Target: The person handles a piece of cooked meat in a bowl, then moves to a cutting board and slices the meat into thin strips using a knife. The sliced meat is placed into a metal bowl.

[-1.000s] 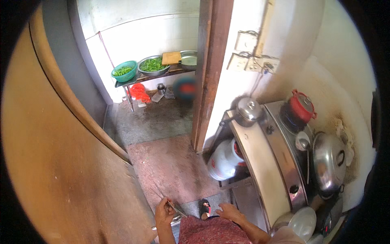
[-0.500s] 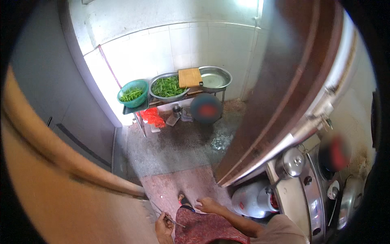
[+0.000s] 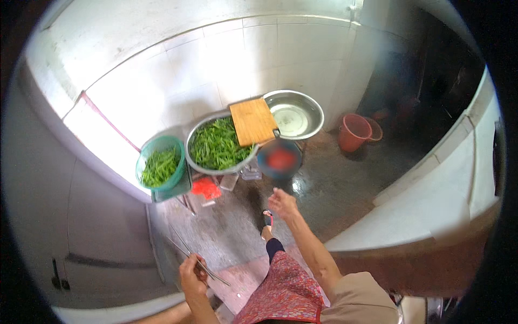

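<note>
Closed round a long, thin grey metal utensil (image 3: 216,276), my left hand (image 3: 193,274) is low at the left. Two narrow, slightly separated strips show at the utensil's far end; its exact kind is unclear. My right hand (image 3: 283,204) reaches forward with loosely bent fingers and nothing visible in it. It is above the floor, apart from the stand. There, green leafy vegetables (image 3: 218,146) fill a metal basin (image 3: 190,154), and a wooden cutting board (image 3: 252,121) lies across its right side. A second metal basin (image 3: 315,116) beside it holds clear liquid.
A green colander (image 3: 181,167) of greens stands at the stand's left end. Below are a red plastic bag (image 3: 206,188) and a blurred dark round thing (image 3: 279,159). A red bucket (image 3: 353,132) sits farther right. A grey door (image 3: 102,216) borders the left, a pale wall the right.
I have moved forward through the doorway, so the stand is nearer and the stove has mostly left view. My right hand has reached forward. My left hand still grips the metal utensil.
</note>
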Motion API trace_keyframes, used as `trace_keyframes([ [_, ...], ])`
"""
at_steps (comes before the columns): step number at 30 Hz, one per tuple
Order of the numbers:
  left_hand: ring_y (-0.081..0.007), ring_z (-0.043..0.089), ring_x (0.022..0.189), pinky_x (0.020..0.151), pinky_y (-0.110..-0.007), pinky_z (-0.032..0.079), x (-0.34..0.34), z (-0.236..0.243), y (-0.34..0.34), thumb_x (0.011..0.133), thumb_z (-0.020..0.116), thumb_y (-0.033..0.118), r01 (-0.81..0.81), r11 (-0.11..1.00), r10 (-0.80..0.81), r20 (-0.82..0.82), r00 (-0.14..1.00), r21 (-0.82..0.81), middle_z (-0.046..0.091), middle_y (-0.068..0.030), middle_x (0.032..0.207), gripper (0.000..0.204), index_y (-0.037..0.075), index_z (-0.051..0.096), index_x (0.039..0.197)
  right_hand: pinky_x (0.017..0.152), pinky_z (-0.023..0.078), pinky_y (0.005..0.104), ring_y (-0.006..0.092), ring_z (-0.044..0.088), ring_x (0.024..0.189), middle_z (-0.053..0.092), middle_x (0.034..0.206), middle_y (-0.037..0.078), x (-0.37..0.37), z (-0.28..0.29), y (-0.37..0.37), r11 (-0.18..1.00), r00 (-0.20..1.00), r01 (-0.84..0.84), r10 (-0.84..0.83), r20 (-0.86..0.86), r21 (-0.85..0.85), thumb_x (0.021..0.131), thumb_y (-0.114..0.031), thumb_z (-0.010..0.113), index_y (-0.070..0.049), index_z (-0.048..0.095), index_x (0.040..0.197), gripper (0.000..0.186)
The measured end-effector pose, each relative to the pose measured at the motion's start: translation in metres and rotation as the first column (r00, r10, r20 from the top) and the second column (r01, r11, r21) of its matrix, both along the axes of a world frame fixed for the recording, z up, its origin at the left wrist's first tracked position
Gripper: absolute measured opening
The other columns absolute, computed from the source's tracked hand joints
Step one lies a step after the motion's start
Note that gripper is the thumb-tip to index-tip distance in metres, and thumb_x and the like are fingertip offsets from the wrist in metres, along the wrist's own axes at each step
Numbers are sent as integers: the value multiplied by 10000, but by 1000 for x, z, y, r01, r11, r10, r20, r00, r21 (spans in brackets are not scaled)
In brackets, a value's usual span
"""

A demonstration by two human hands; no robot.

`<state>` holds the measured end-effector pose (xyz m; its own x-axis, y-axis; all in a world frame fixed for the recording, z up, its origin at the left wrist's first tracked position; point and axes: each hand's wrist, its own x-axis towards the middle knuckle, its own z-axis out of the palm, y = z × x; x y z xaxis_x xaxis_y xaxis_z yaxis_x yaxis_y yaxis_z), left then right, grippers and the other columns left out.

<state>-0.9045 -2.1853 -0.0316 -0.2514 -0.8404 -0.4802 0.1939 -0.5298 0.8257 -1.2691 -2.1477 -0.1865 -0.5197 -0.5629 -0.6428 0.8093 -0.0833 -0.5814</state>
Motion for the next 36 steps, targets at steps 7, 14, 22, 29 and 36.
trace_keyframes([
  [7,-107,532,560,486,-232,406,-108,-24,-122,942,574,185,57,998,-60,104,993,35,627,-35,750,230,7,597,1085,574,465,321,146,502,535,533,730,-9,-204,-118,-198,852,890,456,-434,137,-259,809,-221,793,-92,597,914,256],
  [14,-56,468,571,491,-203,356,-211,51,-223,964,547,252,-98,994,84,266,960,42,526,38,698,161,109,620,946,498,384,319,149,452,527,604,770,-5,-227,-122,-275,943,906,330,-327,269,34,769,-276,836,-163,625,956,304],
  [22,-90,414,484,432,-234,330,-252,20,-326,983,545,233,70,961,-125,191,974,267,522,6,669,158,118,599,888,754,551,342,225,680,910,708,1022,70,-239,-68,-250,901,920,388,-390,31,-195,814,-98,764,-33,672,1087,295],
  [29,-113,470,559,477,-257,380,-288,36,-385,989,524,239,787,616,-786,83,612,28,565,-42,737,209,50,588,929,523,503,281,186,667,666,719,921,100,-109,35,-168,708,700,706,-702,-133,-23,740,-170,843,46,709,993,359],
  [36,-205,561,710,608,-288,456,-297,69,-327,958,526,168,832,-476,-777,579,-248,-283,561,-103,869,299,-81,580,1114,640,504,324,182,622,813,686,904,70,116,102,-65,333,383,890,-917,-115,312,711,-217,857,14,714,900,331],
])
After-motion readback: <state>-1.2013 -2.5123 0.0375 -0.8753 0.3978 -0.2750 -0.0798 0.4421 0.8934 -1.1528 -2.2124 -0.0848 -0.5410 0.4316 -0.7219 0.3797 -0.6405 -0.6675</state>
